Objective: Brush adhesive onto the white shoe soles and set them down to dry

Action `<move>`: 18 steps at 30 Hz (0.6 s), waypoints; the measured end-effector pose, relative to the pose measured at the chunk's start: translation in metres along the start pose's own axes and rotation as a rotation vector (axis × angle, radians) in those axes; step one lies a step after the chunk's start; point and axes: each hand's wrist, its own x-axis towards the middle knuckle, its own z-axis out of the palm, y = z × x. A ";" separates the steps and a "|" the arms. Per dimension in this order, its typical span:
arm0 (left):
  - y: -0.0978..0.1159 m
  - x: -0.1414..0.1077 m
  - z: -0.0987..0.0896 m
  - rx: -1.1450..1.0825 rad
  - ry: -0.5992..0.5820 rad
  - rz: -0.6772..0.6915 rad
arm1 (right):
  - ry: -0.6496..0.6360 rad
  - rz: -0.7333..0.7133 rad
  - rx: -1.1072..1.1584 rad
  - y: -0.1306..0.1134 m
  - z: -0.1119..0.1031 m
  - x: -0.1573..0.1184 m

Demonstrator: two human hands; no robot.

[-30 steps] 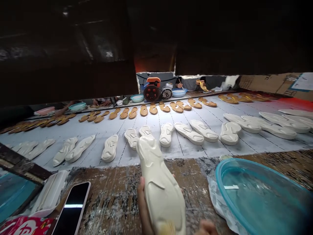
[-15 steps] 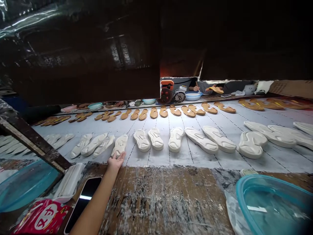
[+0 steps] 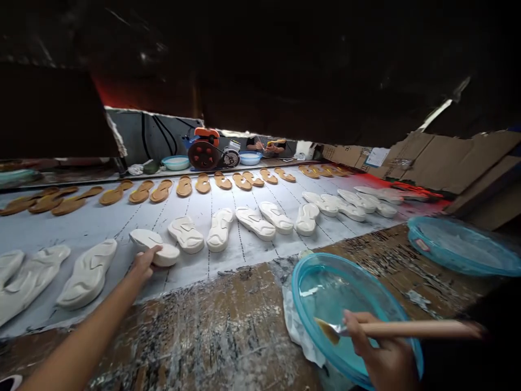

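Note:
My left hand [image 3: 143, 265] grips the near end of a white shoe sole [image 3: 148, 241], its fingers over the edge; the sole lies turned at an angle on the white belt [image 3: 187, 269]. Beside it are other white soles, one to the left [image 3: 87, 271] and one to the right [image 3: 186, 233]. Closed around the wooden handle of a brush [image 3: 423, 329], my right hand [image 3: 386, 355] is over a turquoise basin [image 3: 299, 282] of cloudy liquid. The yellowish bristles point left near the basin's rim.
Tan sandal soles [image 3: 184, 185] line the belt's far side. Another turquoise basin [image 3: 419, 247] stands at the right on the smeared brown table edge [image 3: 220, 320]. A dark panel [image 3: 260, 70] hangs low overhead. Across the belt, a person's hands [image 3: 260, 145] work near a blue basin.
The view has swung right. My left hand has moved from one white sole to the neighbouring one on the right, which is now turned askew. My right hand with the brush has come into view.

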 end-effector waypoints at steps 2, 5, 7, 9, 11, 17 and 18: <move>-0.001 -0.020 -0.010 0.005 -0.064 -0.022 | -0.054 0.009 -0.031 0.000 0.008 0.006; -0.012 -0.071 -0.033 -0.005 -0.215 -0.092 | -0.158 0.028 -0.045 -0.001 0.018 0.012; -0.028 -0.110 -0.046 -0.033 -0.279 -0.109 | -0.199 0.056 -0.032 -0.002 0.019 0.013; -0.048 -0.148 -0.051 -0.058 -0.358 -0.160 | -0.171 0.103 0.000 -0.002 0.015 0.014; -0.066 -0.181 -0.046 -0.155 -0.553 -0.347 | -0.137 0.152 0.059 -0.003 0.008 0.013; -0.087 -0.235 -0.031 -0.216 -0.811 -0.763 | -0.163 0.153 0.354 -0.024 -0.010 0.002; -0.090 -0.235 -0.037 -0.212 -0.820 -0.755 | -0.159 0.079 0.410 -0.033 -0.012 -0.002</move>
